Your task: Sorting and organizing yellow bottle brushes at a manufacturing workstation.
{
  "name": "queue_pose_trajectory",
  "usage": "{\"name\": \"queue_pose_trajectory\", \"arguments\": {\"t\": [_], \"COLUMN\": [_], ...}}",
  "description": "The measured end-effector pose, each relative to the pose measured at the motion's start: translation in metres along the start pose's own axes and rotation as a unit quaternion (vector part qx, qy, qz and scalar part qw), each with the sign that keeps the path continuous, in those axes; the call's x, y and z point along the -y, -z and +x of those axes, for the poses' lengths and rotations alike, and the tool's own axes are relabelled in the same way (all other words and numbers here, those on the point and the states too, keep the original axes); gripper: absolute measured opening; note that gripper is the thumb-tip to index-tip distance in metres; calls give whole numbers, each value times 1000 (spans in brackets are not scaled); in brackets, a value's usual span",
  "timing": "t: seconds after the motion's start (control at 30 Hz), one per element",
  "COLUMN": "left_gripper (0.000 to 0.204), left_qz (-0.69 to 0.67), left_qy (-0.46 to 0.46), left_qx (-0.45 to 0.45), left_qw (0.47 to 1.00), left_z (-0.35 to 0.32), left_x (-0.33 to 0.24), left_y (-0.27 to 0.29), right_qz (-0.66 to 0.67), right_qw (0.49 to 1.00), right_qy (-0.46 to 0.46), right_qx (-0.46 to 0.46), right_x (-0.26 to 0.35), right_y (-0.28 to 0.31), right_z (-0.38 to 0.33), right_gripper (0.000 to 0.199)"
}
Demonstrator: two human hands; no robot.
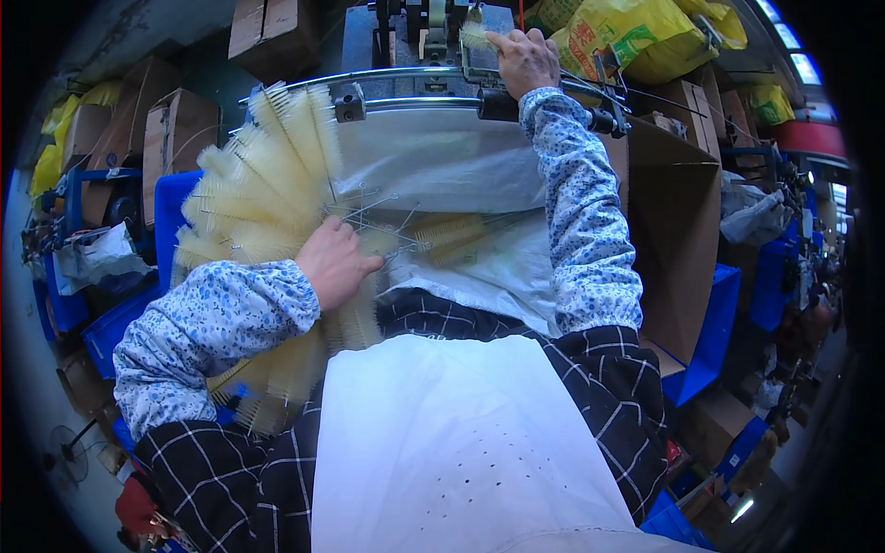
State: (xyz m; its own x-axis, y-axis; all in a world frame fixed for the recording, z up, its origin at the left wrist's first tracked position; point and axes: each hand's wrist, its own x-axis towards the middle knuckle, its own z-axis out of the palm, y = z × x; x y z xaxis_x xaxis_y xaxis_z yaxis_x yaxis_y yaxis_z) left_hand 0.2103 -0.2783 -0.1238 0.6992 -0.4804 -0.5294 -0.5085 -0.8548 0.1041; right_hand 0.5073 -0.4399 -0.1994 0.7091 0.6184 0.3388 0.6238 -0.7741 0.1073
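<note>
My left hand (334,263) rests closed on a fanned bundle of pale yellow bottle brushes (263,180), gripping them near their wire stems (373,207). More brushes (452,235) lie on a white sack (461,166) spread in front of me. My right hand (525,60) reaches far forward and holds a single brush (475,35) against the grey machine (433,32) at the back. Both arms wear blue flowered sleeve covers. A white apron (461,442) covers my lap.
A curved metal rail (415,88) runs across in front of the machine. Cardboard boxes (171,134) stand at the left and a large open one (673,212) at the right. Blue crates (171,217) sit on both sides. Yellow bags (636,32) lie at the top right.
</note>
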Motion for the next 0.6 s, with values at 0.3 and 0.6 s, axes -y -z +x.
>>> {"name": "queue_pose_trajectory", "arguments": {"t": [0.3,0.6], "left_gripper": [35,26], "left_qz": [-42,-47], "left_qy": [-4,-54], "left_qx": [35,-103], "left_qw": [998,992], "left_z": [9,4], "left_x": [2,-2], "left_y": [0,-5], "right_qz": [-14,93], "right_qw": [1000,994], "right_qy": [6,-39], "right_qx": [-14,38], "right_x": [5,-3], "right_y": [7,-9], "right_z": [0,0], "right_gripper": [24,24]}}
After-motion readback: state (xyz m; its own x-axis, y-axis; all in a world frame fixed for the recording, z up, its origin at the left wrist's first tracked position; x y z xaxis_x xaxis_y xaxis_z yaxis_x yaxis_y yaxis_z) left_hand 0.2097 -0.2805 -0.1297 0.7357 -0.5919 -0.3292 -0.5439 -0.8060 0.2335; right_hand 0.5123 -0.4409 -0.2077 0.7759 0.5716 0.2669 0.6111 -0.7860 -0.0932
